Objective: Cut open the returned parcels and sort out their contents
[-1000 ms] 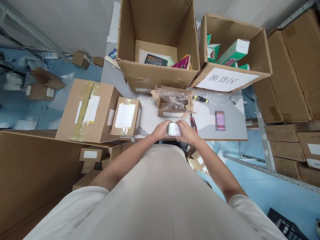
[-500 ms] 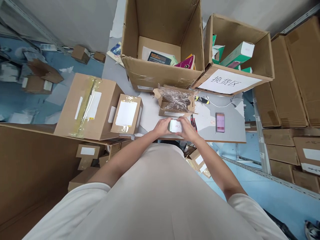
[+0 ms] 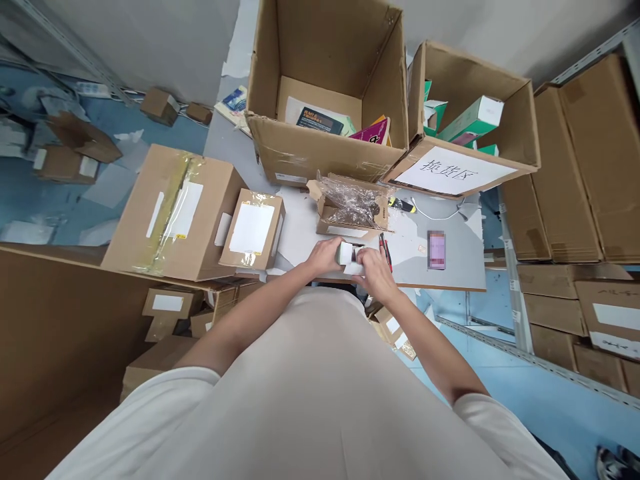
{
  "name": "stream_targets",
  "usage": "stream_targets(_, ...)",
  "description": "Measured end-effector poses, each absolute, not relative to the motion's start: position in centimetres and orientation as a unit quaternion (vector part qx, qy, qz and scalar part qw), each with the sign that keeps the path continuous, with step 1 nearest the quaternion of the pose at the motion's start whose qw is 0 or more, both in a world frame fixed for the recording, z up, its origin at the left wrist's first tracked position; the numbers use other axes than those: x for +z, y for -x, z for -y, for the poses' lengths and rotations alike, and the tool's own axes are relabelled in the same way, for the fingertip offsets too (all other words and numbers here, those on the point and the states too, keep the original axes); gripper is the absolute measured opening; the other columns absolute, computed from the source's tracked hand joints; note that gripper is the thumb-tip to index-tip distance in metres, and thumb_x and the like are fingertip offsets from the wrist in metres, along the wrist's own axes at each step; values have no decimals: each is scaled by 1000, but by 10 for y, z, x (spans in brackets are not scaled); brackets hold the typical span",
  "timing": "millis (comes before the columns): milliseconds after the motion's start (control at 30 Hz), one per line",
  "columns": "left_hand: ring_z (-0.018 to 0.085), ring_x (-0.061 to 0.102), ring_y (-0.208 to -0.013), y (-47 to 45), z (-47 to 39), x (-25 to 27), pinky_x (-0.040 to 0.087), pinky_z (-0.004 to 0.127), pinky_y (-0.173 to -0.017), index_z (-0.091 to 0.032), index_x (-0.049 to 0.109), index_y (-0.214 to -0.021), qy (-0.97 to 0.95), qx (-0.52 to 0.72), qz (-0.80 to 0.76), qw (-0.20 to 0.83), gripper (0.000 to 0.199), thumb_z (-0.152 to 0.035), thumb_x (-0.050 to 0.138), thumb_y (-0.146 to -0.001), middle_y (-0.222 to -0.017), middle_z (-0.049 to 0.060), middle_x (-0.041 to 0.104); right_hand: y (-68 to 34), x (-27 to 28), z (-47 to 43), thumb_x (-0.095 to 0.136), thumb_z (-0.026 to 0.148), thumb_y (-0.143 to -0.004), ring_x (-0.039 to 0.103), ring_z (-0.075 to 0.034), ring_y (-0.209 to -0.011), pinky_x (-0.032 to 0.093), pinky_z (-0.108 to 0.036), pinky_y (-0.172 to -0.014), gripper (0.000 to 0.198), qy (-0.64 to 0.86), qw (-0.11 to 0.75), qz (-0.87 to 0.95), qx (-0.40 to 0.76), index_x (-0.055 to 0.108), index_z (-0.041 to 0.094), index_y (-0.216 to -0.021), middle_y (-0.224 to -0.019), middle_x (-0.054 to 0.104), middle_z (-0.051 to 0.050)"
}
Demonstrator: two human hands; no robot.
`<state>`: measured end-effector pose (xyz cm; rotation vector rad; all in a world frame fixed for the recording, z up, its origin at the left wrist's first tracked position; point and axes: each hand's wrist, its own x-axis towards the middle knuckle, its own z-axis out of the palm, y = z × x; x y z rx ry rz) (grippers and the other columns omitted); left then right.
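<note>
A small white box [image 3: 345, 253] is held low over the front edge of the table, below the opened carton. My left hand [image 3: 324, 256] is closed around its left side. The box's right end is open, with a white flap [image 3: 354, 269] folded out and a dark gap showing. My right hand [image 3: 376, 272] has its fingers bent and closed at that open end; whether they also grip something inside is hidden. Just beyond the right hand lies a red and black cutter [image 3: 385, 252]. An opened brown carton [image 3: 345, 232] with clear bubble wrap [image 3: 353, 199] is behind the small box.
Two large open boxes stand at the back: one holds books [image 3: 320, 120], the other green-and-white boxes [image 3: 473, 121]. Taped parcels [image 3: 253, 230] sit at the left. A phone [image 3: 437, 250] lies on the table [image 3: 463, 267] at the right, near a yellow-black cutter [image 3: 403, 205]. Stacked cartons [image 3: 550, 287] stand farther right.
The small box's right end has come open, its flap now folded out. My right hand has shifted from its right side to the opening, fingers curled in. The left hand keeps its hold.
</note>
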<state>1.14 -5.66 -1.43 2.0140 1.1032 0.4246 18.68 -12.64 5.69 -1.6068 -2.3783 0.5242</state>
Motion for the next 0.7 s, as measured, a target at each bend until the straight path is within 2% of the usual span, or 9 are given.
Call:
stream_targets(67, 29, 65, -93, -11, 54, -15, 49, 37, -79, -19, 54, -109, -800, 171, -424, 389, 57, -34, 76, -60, -102, 9, 68, -189, 62, 141, 61, 35, -83, 55, -30, -108, 23, -61, -111, 24, 511, 123, 824, 212, 51, 22, -102, -109, 61, -11)
stream_targets(133, 30, 63, -101, -10, 52, -16, 48, 39, -86, -17, 50, -119, -812, 187, -396, 385, 65, -37, 74, -62, -112, 12, 65, -191, 65, 149, 51, 36, -90, 59, -26, -104, 38, -52, -106, 23, 499, 143, 812, 267, 53, 23, -108, -107, 63, -10)
stream_targets(200, 31, 59, -113, -7, 52, -15, 45, 40, -94, -16, 41, -132, -827, 203, -366, 375, 77, -38, 73, -65, -124, 14, 60, -193, 65, 147, 40, 29, -94, 61, -23, -102, 48, -43, -95, 25, 530, 175, 774, 298, 54, 23, -114, -108, 64, -10)
stream_targets(300, 30, 49, -126, -4, 53, -11, 39, 41, -103, -16, 31, -141, -850, 217, -327, 352, 86, -37, 71, -68, -138, 16, 49, -195, 61, 132, 44, 21, -91, 59, -24, -111, 51, -41, -91, 36, 588, 178, 737, 281, 49, 22, -126, -124, 58, -11)
stream_targets(400, 30, 44, -129, -3, 54, -6, 37, 42, -105, -17, 43, -134, -872, 215, -299, 324, 71, -34, 68, -70, -141, 15, 45, -197, 57, 116, 60, 20, -82, 54, -27, -119, 51, -43, -90, 60, 585, 115, 753, 279, 39, 25, -138, -136, 51, -9)
stream_targets(500, 31, 44, -127, -4, 54, -3, 35, 45, -105, -18, 49, -127, -889, 193, -292, 296, 62, -30, 68, -69, -138, 15, 47, -198, 56, 109, 65, 22, -77, 52, -29, -121, 52, -44, -87, 70, 571, 92, 767, 278, 35, 26, -140, -137, 49, -9)
stream_targets(600, 33, 45, -123, -5, 50, 3, 36, 47, -103, -17, 50, -122, -894, 179, -288, 292, 60, -36, 69, -68, -129, 16, 51, -201, 55, 108, 67, 24, -75, 54, -30, -116, 53, -44, -83, 68, 565, 109, 769, 278, 39, 25, -137, -130, 51, -11)
stream_targets(700, 32, 49, -113, 3, 43, 14, 41, 44, -94, -15, 49, -112, -894, 165, -278, 310, 59, -41, 71, -64, -118, 16, 54, -209, 52, 111, 66, 25, -74, 60, -25, -100, 55, -40, -76, 51, 559, 152, 759, 297, 50, 22, -123, -124, 51, -12)
